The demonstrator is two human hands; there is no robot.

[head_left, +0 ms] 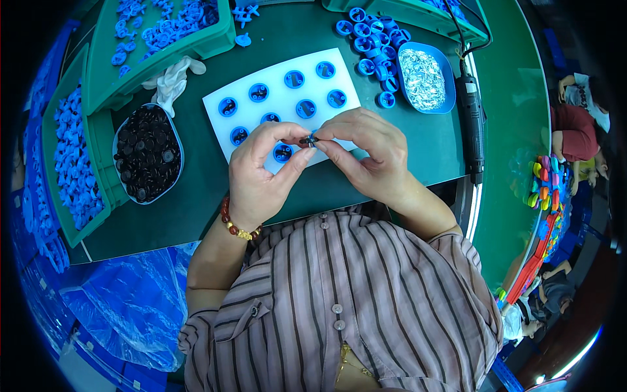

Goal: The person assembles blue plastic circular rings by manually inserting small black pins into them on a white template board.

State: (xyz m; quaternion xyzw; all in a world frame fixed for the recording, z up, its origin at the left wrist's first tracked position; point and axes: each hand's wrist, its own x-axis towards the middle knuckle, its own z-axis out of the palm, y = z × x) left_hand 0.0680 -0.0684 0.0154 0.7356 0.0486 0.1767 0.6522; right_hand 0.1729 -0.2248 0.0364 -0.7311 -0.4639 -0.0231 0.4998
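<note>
Left hand and right hand are meeting fingertip to fingertip, both pinching one small dark part with a blue fleck; details too small to tell. Part is hovering over the white tray, which is holding blue round caps, on the green counter. Bowl of black discs is sitting to the left.

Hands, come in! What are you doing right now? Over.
Left hand and right hand pinch one small dark part above white tray. Nothing blocking.
</note>
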